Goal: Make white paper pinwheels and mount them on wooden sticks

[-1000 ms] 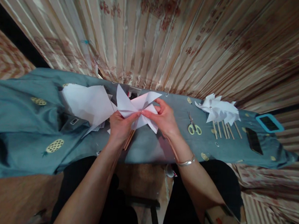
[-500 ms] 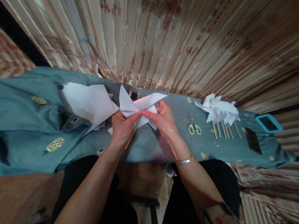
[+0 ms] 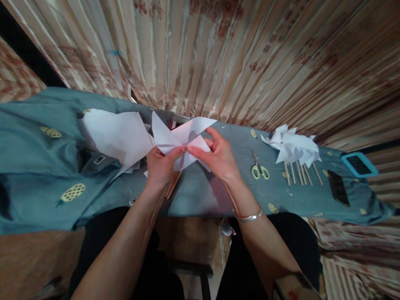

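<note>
A white paper pinwheel (image 3: 192, 130) is held above the cloth, its folded blades fanned out around the centre. My left hand (image 3: 162, 165) is closed on its left side, thumb pressed at the middle. From the right, my right hand (image 3: 216, 155) grips it too, with its thumb near the centre and fingers behind the paper. The two thumb tips almost meet. Below the pinwheel, wooden sticks (image 3: 173, 185) lie on the cloth, partly hidden by my left hand and the paper. White paper sheets (image 3: 115, 135) lie just left of my left hand.
Green-handled scissors (image 3: 260, 171) lie right of my hands. Further right are several white pinwheels on sticks (image 3: 298, 147), a dark phone (image 3: 338, 189) and a blue-framed device (image 3: 359, 165). A grey-green cloth (image 3: 217, 201) covers the narrow table; a pleated curtain (image 3: 207, 50) hangs behind it.
Both hands and the pinwheel have shifted slightly left, and the blades have turned a little. More of the wooden sticks shows below. Both hands keep their hold.
</note>
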The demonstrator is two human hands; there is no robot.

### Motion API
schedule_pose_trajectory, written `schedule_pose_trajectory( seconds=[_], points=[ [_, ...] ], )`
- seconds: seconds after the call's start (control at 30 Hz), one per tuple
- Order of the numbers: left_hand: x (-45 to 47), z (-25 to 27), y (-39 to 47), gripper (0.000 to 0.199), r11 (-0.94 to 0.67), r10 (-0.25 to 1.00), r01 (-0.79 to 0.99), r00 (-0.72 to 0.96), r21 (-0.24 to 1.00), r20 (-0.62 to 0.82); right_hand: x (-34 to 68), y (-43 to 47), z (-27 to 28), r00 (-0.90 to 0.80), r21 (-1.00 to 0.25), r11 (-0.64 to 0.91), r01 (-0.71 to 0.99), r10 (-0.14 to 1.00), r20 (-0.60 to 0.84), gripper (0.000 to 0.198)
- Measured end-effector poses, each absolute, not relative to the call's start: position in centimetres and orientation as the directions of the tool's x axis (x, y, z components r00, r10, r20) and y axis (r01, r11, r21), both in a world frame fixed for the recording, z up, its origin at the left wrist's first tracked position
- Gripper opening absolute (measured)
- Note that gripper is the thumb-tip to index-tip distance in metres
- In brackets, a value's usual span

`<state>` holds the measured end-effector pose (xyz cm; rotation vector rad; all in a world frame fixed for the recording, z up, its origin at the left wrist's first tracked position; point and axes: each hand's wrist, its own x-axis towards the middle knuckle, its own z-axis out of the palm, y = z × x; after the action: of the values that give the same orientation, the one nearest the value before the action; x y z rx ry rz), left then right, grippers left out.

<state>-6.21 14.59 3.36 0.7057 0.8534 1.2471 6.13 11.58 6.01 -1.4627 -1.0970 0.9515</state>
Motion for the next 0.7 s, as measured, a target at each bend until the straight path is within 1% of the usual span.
schedule_pose_trajectory(
  seconds=[0.07, 0.23, 0.4, 0.57, 0.63, 0.7],
  points=[
    [-6.2, 3.5, 14.6, 0.029, 0.199, 0.980, -0.498, 0.099, 0.844, -0.173, 6.5, 11.4, 6.0, 0.267, -0.980, -0.081, 0.181, 0.963, -0.030, 0.071],
    [-6.3, 3.6, 14.4, 0.027, 0.213, 0.977, -0.492, 0.128, 0.844, -0.172, 6.6, 11.5, 5.6, 0.301, -0.967, -0.086, 0.241, 0.953, -0.010, 0.059],
    [-6.4, 3.3, 14.6, 0.026, 0.206, 0.978, -0.496, 0.124, 0.844, -0.166, 6.2, 11.8, 5.4, 0.310, -0.967, -0.076, 0.244, 0.951, 0.004, 0.053],
    [-6.3, 3.3, 14.7, 0.027, 0.197, 0.980, -0.499, 0.110, 0.844, -0.164, 5.8, 11.9, 5.2, 0.293, -0.977, -0.058, 0.205, 0.956, 0.005, 0.054],
    [-6.4, 3.4, 14.9, 0.027, 0.196, 0.981, -0.506, 0.099, 0.840, -0.169, 5.9, 12.0, 5.2, 0.282, -0.977, -0.039, 0.207, 0.959, 0.021, 0.059],
    [-6.9, 3.5, 15.4, 0.026, 0.170, 0.984, -0.521, 0.046, 0.836, -0.171, 6.4, 12.2, 5.4, 0.270, -0.981, 0.005, 0.193, 0.961, 0.059, 0.066]
  ],
)
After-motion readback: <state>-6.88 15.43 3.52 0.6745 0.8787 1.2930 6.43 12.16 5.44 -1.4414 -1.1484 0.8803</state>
